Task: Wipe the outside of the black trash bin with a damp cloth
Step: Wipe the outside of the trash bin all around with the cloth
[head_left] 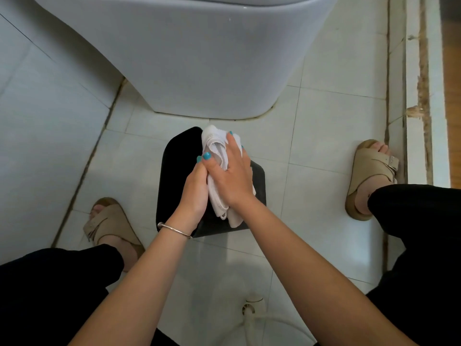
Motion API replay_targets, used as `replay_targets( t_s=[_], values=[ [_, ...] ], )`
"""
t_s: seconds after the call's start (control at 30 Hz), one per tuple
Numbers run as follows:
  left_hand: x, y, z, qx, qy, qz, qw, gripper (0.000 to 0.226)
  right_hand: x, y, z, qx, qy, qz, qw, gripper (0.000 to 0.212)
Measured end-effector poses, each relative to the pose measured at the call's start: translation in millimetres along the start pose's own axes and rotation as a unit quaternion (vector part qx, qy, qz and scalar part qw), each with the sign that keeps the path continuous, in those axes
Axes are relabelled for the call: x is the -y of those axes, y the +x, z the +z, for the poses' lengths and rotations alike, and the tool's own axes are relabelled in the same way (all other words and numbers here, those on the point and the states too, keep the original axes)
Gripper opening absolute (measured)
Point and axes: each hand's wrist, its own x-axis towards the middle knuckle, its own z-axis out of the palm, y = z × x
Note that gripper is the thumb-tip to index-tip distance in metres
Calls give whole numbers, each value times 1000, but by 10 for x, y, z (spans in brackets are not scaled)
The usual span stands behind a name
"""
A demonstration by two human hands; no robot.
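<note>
Black trash bin (178,171) upright on floor (311,136). White cloth (217,148) runs lengthwise away from me; my left hand (193,193) grips it, right hand (233,174) presses flat, fingers extended.

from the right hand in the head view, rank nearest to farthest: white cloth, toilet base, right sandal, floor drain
From the right hand:
1. white cloth, under it, touching.
2. toilet base, ahead.
3. right sandal, off to the right.
4. floor drain, near the bottom edge.
</note>
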Motion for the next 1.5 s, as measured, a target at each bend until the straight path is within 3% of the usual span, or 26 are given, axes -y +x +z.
replay_targets(
  t_s=[0.23,0.37,0.5,0.63,0.73,0.93,1.07,1.33,1.5],
  values=[
    [170,-11,-263,-54,-55,-38,996,39,-67,165,293,52,-148,-34,987,70],
    [156,11,-253,-25,-39,-30,998,38,-71,134,272,-37,-234,-75,969,74],
    [72,12,-178,-7,-14,-11,1000,36,-97,117,224,-80,-122,-158,977,64],
    [70,9,-111,3,5,3,1000,35,-150,113,142,-41,-104,-187,976,50],
    [45,-7,-67,13,15,5,1000,33,-166,88,86,-4,-109,-175,978,48],
    [50,11,-53,23,44,-14,999,40,-236,142,40,-15,-100,-135,986,41],
    [77,45,-104,1,36,-49,998,63,-311,250,-8,-16,-76,-67,995,41],
    [61,44,-88,-30,44,-93,994,55,-615,442,-226,-28,-39,109,993,38],
    [16,42,-60,-49,63,-112,991,56,-623,477,-237,-39,-9,123,992,35]
  ],
)
